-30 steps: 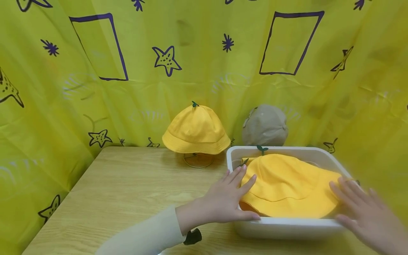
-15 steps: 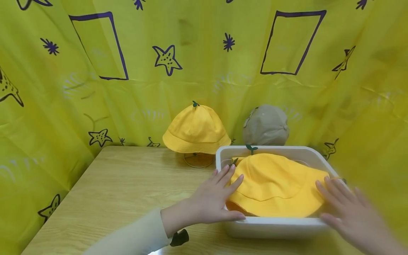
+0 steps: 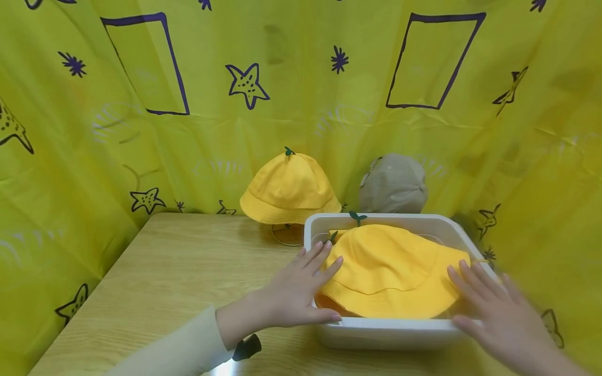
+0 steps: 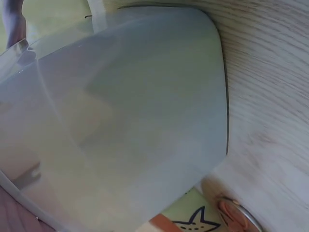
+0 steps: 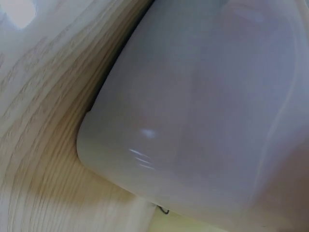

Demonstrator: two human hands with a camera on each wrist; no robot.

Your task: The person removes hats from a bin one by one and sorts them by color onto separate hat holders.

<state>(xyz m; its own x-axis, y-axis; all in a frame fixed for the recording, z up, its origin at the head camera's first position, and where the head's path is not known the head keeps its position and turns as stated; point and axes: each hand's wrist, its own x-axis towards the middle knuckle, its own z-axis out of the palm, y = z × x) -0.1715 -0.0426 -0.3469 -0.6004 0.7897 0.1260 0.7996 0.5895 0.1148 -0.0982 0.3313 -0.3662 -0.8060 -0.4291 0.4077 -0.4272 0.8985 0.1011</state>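
A white plastic bin [image 3: 390, 334] stands on the table, with yellow bucket hats inside. The top hat [image 3: 390, 266] lies tilted, its brim toward the front; a second sprout tip shows beside it. On the bin's left rim rests my left hand [image 3: 293, 292], fingers spread and straight, thumb along the front edge. My right hand [image 3: 494, 308] lies at the right rim, its fingers extended and slightly blurred. Neither hand grips a hat. The bin's wall [image 4: 145, 106] fills much of the left wrist view, and its other side [image 5: 183, 121] fills the right wrist view.
Behind the bin's left corner, a yellow hat [image 3: 289, 190] with a green sprout sits on a wire stand [image 3: 282, 237]. A beige cap [image 3: 394, 184] stands behind the bin. The wooden table [image 3: 178, 277] extends left; a yellow patterned curtain [image 3: 301, 125] hangs behind.
The bin has slid left along the table with both hands on its sides, and the hats in it moved along. It now partly covers the wire stand. The displayed hat and cap stayed put.
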